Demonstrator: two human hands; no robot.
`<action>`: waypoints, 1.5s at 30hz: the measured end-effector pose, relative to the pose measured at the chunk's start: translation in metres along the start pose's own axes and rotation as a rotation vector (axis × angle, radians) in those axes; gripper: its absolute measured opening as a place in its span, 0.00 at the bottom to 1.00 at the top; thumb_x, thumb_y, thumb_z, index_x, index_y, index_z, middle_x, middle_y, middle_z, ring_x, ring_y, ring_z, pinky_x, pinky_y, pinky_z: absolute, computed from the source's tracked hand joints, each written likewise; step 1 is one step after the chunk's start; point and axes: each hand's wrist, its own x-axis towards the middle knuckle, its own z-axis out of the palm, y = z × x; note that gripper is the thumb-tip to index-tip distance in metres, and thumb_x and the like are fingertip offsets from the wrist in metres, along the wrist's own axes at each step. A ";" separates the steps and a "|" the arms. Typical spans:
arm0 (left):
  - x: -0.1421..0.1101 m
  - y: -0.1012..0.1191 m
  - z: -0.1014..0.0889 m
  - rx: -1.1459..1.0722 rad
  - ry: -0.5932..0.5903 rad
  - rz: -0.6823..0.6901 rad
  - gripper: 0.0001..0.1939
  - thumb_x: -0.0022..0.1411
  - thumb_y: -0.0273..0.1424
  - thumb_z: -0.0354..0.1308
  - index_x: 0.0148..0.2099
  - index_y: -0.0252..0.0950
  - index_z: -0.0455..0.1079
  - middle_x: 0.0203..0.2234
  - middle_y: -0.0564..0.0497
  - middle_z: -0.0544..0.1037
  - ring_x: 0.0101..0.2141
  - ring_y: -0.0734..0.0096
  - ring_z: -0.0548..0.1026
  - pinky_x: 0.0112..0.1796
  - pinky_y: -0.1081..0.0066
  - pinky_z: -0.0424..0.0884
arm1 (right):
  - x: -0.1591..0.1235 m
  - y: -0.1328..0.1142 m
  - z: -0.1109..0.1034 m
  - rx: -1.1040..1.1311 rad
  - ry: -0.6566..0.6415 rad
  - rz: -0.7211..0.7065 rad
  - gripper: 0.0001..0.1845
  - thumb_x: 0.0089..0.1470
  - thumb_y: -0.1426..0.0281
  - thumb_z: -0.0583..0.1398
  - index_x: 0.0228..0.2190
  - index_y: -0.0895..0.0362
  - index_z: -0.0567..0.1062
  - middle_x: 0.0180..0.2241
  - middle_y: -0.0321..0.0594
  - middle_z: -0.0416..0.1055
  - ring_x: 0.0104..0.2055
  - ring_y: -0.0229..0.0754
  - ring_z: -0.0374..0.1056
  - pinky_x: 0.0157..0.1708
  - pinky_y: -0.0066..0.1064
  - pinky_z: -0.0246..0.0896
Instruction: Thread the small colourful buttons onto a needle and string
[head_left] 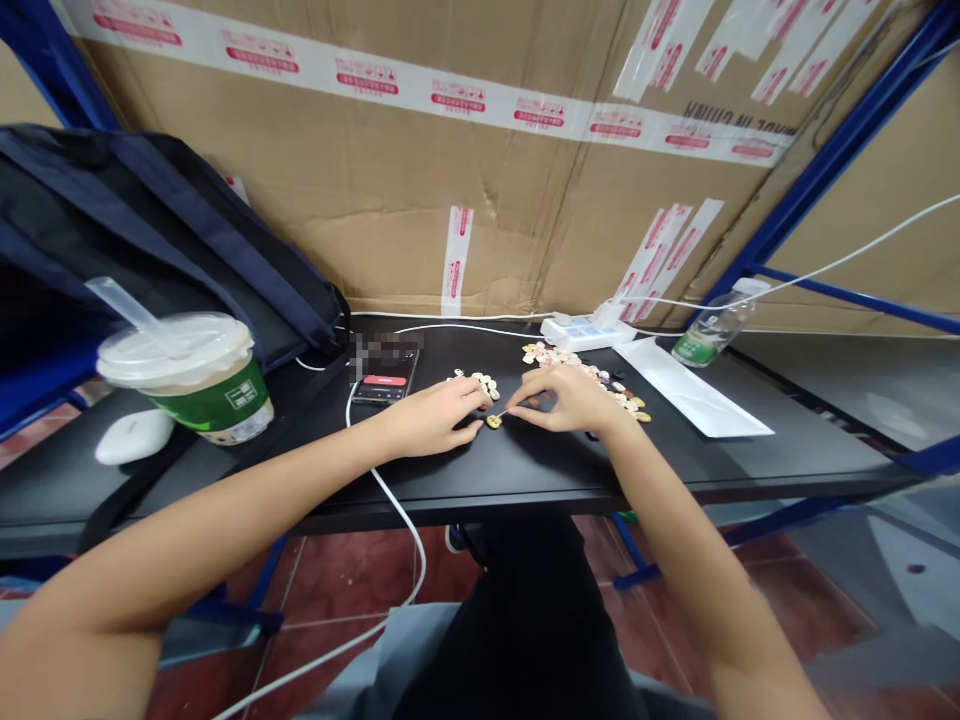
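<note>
My left hand [439, 415] rests palm down on the black table, thumb and fingers apart, with nothing in its grasp that I can see. Just right of its fingertips lies a small yellow piece [493, 422], perhaps a button or charm. My right hand [566, 398] pinches a thin stick-like thing [504, 413], its tip at the yellow piece; its exact kind is too small to tell. Beyond my left fingers sits a little cluster of cream-coloured pieces [486, 384]. Behind and beside my right hand spreads a larger pile of small mixed pieces [551, 355], partly hidden by the hand.
A phone [386, 375] lies beyond my left wrist. Farther left stand a lidded drink cup [202, 375], a white case [135, 437] and a backpack [172, 220]. A power strip [589, 331], white tray [694, 390] and bottle [716, 322] are at the right. A white cable [397, 505] hangs over the front edge.
</note>
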 end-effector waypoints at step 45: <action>0.001 -0.002 0.001 0.038 -0.047 -0.059 0.06 0.65 0.32 0.55 0.41 0.36 0.70 0.41 0.50 0.76 0.42 0.66 0.74 0.47 0.66 0.61 | 0.000 -0.002 0.003 -0.057 0.031 -0.001 0.09 0.56 0.65 0.61 0.33 0.51 0.83 0.22 0.32 0.70 0.24 0.33 0.62 0.28 0.27 0.50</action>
